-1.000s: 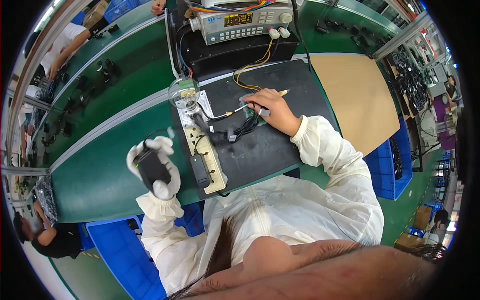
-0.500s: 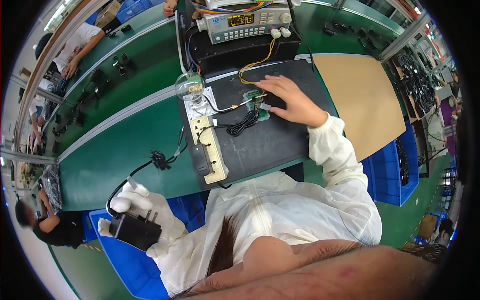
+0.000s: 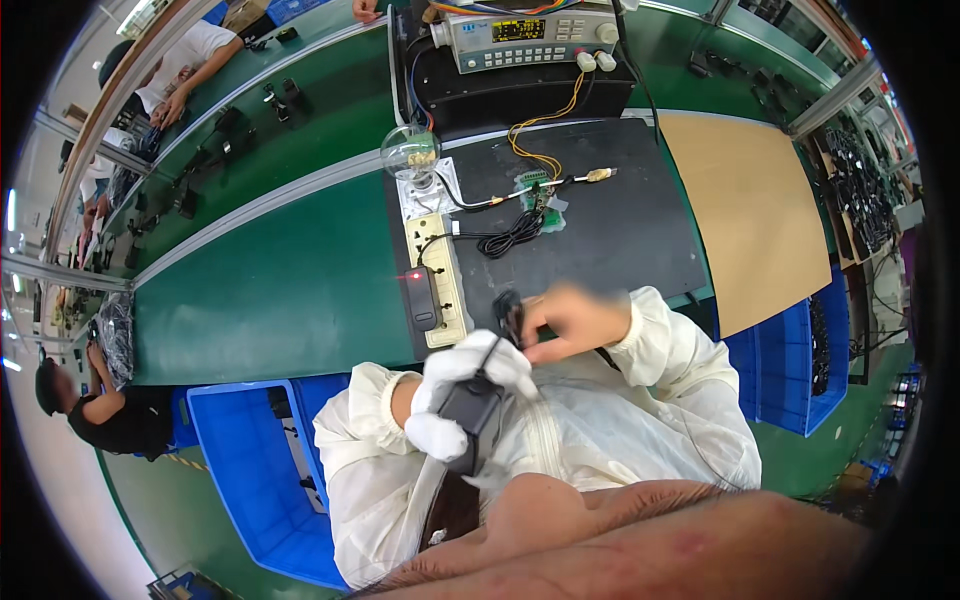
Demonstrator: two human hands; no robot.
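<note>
My left hand (image 3: 455, 365), in a white glove, holds a black power adapter (image 3: 468, 410) close to my body, its fingers wrapped round it. My bare right hand (image 3: 578, 318), somewhat blurred, is closed on the adapter's bundled black cord (image 3: 509, 314), just beyond the glove. Ahead, a cream power strip (image 3: 449, 300) carries a second black adapter (image 3: 423, 300) with a red light lit. That one's coiled cord (image 3: 512, 235) lies on the black mat (image 3: 600, 240) beside a small green circuit board (image 3: 550, 210). A clear bulb (image 3: 410, 153) stands on a white base.
A bench meter (image 3: 530, 40) with a lit display sits at the back on a black box, its yellow wires running down to the board. Brown cardboard (image 3: 750, 220) covers the right side. Blue bins (image 3: 255, 480) stand left and right. Co-workers sit at the far left.
The left hand has brought the adapter rightward from the left bin to in front of me. My right hand left the circuit board and came back to the cord. The plugged-in adapter's red light now shows.
</note>
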